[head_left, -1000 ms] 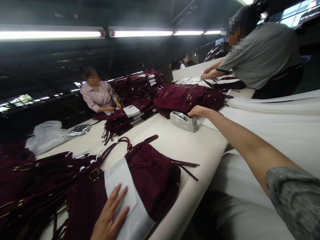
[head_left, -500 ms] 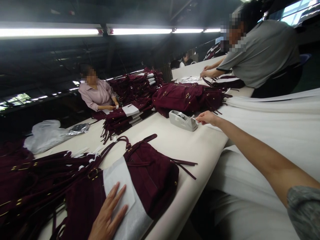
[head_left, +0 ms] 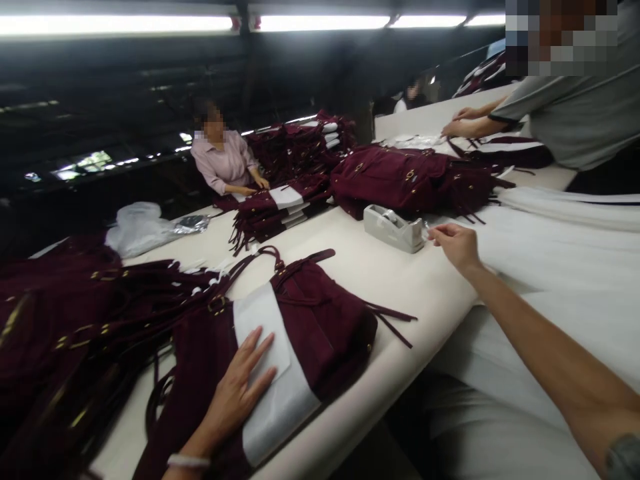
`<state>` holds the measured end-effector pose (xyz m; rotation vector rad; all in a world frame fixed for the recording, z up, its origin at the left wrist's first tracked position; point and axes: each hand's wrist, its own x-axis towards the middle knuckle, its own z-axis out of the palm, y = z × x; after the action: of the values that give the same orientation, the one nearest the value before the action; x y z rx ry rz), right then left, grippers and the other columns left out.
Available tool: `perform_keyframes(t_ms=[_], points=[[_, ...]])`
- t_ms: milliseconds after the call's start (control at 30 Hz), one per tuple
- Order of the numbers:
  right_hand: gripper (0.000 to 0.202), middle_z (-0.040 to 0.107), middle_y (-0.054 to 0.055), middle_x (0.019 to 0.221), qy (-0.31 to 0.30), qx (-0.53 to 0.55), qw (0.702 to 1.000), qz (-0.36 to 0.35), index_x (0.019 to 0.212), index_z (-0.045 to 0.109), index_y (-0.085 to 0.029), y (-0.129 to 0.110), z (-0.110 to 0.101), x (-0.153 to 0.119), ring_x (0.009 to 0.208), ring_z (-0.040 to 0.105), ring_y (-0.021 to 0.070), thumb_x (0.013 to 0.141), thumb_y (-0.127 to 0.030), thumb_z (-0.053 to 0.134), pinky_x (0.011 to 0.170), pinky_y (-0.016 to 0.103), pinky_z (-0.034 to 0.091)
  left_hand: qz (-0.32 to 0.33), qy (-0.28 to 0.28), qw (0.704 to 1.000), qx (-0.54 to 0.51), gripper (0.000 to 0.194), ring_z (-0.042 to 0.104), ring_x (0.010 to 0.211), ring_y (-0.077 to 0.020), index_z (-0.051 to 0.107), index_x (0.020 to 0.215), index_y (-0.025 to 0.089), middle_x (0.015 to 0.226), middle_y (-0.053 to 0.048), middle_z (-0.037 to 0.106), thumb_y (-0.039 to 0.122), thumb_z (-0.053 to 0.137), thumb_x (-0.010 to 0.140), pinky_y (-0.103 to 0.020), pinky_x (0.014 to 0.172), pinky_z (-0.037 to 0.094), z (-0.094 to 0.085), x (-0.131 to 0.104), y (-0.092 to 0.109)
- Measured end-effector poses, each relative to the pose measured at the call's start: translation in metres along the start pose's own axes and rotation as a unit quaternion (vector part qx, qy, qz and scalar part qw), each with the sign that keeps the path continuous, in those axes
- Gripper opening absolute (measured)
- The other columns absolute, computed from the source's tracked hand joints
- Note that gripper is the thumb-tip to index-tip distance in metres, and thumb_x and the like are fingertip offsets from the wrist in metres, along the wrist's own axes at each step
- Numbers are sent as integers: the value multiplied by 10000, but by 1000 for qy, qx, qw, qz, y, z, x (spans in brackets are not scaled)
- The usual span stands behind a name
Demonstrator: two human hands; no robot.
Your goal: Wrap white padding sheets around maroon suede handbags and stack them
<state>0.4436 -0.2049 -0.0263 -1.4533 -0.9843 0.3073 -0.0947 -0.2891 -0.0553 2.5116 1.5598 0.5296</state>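
Note:
My left hand [head_left: 245, 383] lies with fingers spread on a white paper band [head_left: 280, 420], which runs across a dark burgundy bag [head_left: 320, 320] on the table in front of me. The bag has thin straps and brass-coloured fittings. Out to the right, my right hand [head_left: 454, 243] is closed in a pinch at the front end of a grey tape dispenser [head_left: 393, 228]. A short clear piece of tape [head_left: 429, 231] shows between the fingertips and the dispenser's cutting edge.
More burgundy bags [head_left: 65, 327] are heaped at left. Behind the dispenser lies a large burgundy bag [head_left: 400, 180]; a banded stack [head_left: 280, 207] sits beyond. A clear plastic bag [head_left: 143, 230] rests at far left. Co-workers [head_left: 223, 157] work across the table, and white fabric [head_left: 565, 260] drapes at right.
My view has swung left, so things appear farther right. My right hand still pinches at the tape dispenser, and my left hand stays flat on the paper band.

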Motion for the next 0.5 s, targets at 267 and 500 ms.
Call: perform_keyframes(t_ms=[267,500], points=[[307,695,40,679,-326,196,921,87,755,733,-196,-137,73,-184,514,583,124,637,-459,839,506,263,546,-22,-24,999,-35,552,247,1461,-235,443,1441,262,1583,-69,281,473,516,937,-412,1201,226,-3,2,14],[312,677,46,604,-378,157,897,168,646,694,-147,-162,147,-263,488,595,121,615,-414,853,455,226,536,-21,-7,998,-55,533,244,1461,-255,473,1423,250,1566,-110,311,435,552,929,-435,1198,210,1,3,15]])
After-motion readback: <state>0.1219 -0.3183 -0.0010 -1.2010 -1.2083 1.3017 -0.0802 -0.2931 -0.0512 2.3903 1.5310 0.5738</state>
